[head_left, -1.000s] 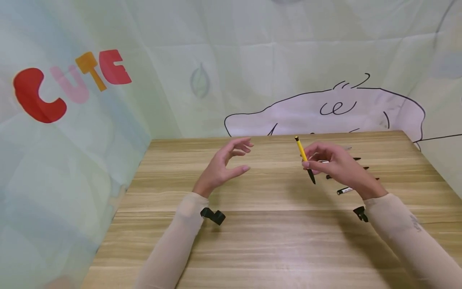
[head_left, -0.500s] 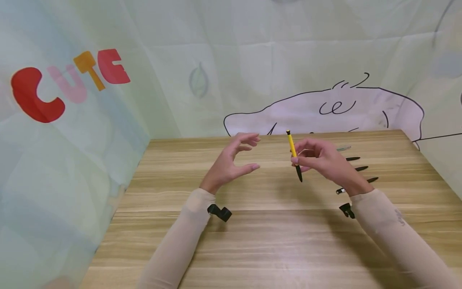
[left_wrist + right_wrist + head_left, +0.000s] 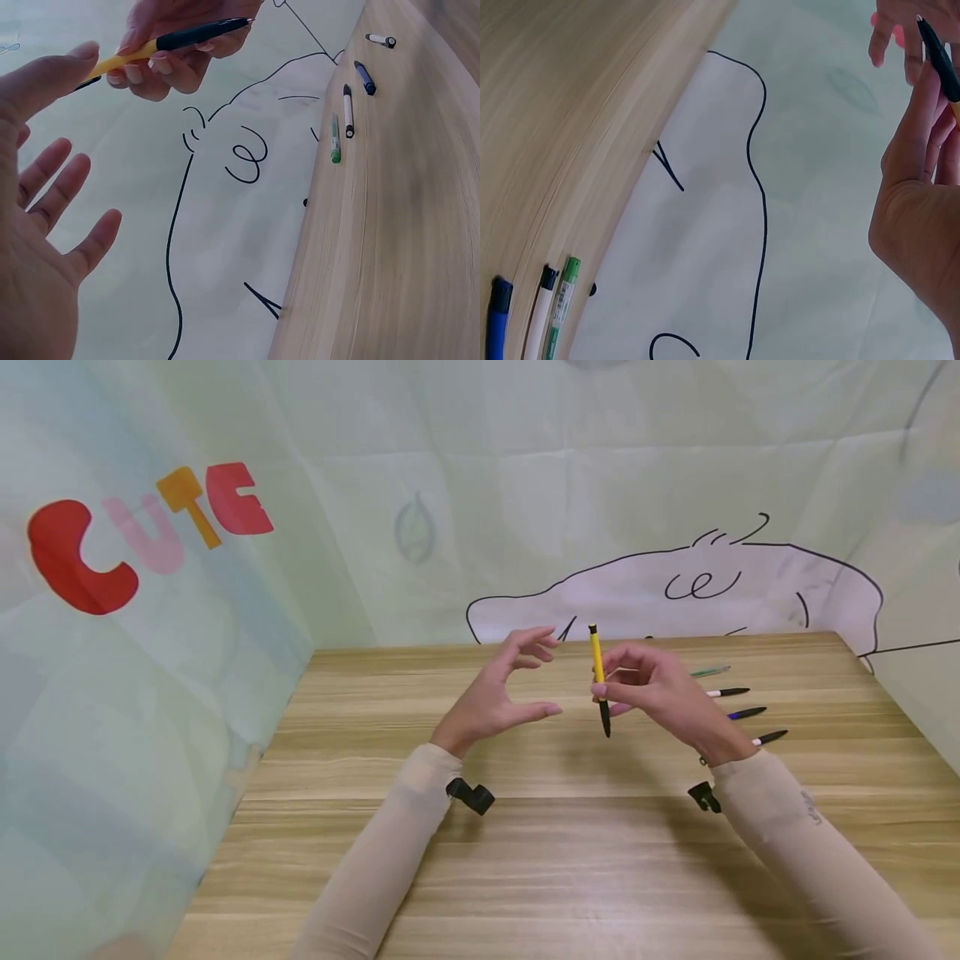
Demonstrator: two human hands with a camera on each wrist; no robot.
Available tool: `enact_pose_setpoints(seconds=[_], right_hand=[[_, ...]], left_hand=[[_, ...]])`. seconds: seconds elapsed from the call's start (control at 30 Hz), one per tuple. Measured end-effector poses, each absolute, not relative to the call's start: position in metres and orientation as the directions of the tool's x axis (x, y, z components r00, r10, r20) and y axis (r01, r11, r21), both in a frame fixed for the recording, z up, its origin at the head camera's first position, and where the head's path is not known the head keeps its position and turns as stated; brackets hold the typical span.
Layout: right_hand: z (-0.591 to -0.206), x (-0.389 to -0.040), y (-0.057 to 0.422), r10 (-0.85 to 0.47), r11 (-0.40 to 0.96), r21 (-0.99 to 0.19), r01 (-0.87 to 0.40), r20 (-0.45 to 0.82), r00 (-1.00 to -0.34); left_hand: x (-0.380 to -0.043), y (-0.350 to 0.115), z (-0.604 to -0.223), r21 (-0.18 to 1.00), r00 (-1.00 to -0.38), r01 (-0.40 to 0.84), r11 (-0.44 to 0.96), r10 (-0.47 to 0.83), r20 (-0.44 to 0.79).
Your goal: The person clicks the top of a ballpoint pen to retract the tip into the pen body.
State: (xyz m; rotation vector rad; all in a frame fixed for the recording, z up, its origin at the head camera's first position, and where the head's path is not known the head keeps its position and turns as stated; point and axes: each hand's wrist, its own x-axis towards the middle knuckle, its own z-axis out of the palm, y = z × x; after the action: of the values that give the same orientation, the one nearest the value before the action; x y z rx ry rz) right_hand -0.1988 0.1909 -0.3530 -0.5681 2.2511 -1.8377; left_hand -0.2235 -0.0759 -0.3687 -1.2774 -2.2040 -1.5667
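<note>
My right hand (image 3: 660,693) pinches a yellow and black pen (image 3: 597,664) between thumb and fingers, above the table. The pen stands nearly upright in the head view, black tip end down and yellow end up. Facing it from the left is my left hand (image 3: 495,697), its fingers loosely bent and thumb spread apart, holding nothing. A gap separates the left fingertips from the pen in the head view. In the left wrist view, the left thumb overlaps the pen's yellow end. The right wrist view shows the black part of the pen (image 3: 939,60) above the right fingers.
On the wooden table (image 3: 525,860), right of and partly behind my right hand, lie a green pen (image 3: 711,672), a white and black pen (image 3: 731,692), a blue pen (image 3: 748,713) and another white and black pen (image 3: 771,738). A printed cloth (image 3: 360,527) hangs behind the table.
My right hand has carried the yellow and black pen leftward, turning it more upright. My left hand has moved right and slightly up, narrowing the gap. More of the lying pens shows.
</note>
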Motion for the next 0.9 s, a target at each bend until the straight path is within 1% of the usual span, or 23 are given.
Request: enact_pose_setpoints(seconds=[0.27, 0.63, 0.9], right_hand=[[-0.354, -0.202, 0.181, -0.414, 0.088, -0.978, -0.188, 0.136, -0.9], [-0.352, -0.204, 0.172, -0.425, 0.038, -0.978, -0.207, 0.171, -0.889], [-0.35, -0.203, 0.165, -0.42, 0.022, -0.982, -0.188, 0.162, -0.893]], left_hand=[[-0.226, -0.064, -0.366, 0.668, -0.59, 0.737, 0.103, 0.582, 0.56], [-0.226, -0.051, -0.362, 0.664, -0.577, 0.74, 0.108, 0.608, 0.545], [-0.23, -0.049, -0.362, 0.622, -0.53, 0.777, 0.099, 0.635, 0.561]])
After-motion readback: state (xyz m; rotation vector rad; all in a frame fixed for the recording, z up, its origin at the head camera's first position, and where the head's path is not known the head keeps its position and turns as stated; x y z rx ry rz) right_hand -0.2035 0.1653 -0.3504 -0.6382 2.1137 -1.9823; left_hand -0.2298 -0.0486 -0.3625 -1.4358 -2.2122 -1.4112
